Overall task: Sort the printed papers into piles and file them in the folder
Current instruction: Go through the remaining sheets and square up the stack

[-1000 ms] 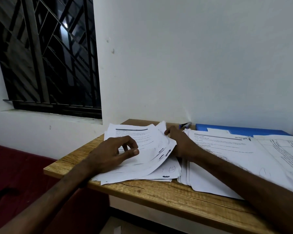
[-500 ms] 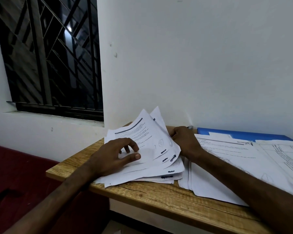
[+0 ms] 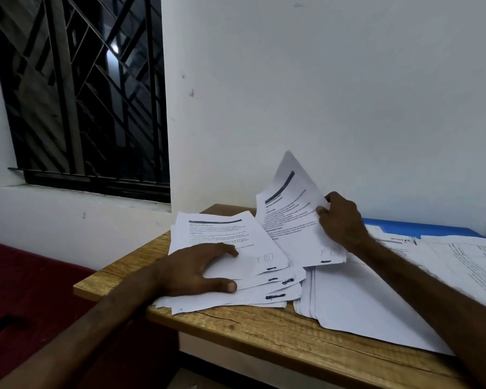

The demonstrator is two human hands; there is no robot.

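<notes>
White wall, dark barred window, wooden table, dim light.

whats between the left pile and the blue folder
In the head view, a raised sheet pinched by the right hand, and below it a second pile that overlaps the folder at its near edge.

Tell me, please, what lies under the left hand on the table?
The left hand rests flat on a fanned pile of printed papers, which lies on the wooden table. The right hand holds lifted paper. The print beneath the palm and the sheet count are hidden.
</notes>
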